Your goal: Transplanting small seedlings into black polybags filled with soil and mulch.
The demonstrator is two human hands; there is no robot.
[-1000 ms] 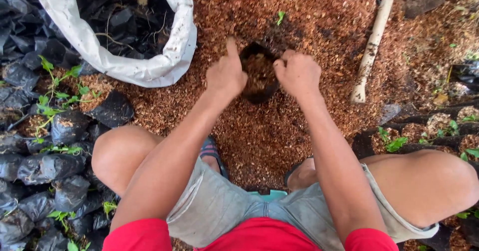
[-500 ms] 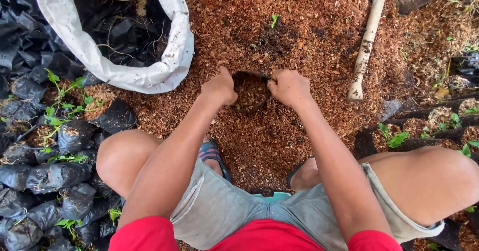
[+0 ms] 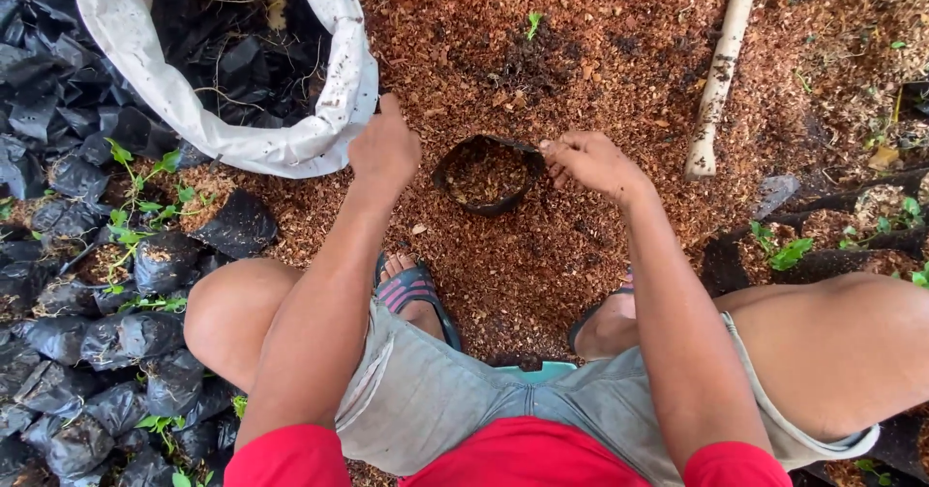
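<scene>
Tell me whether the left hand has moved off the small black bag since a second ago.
Yes. The left hand has left the black bag's rim and shifted left, toward the white sack.

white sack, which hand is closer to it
Left. The left hand lies right beside the white sack, at its lower right rim. The right hand is farther off, its fingers pinching the far rim of the small black grow bag.

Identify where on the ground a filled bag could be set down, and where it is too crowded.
Free: brown sawdust ground between the white woven sack and pale wooden handle; also below the small black planting bag, toward the sandalled feet. Crowded: black seedling bags far left and right edge.
</scene>
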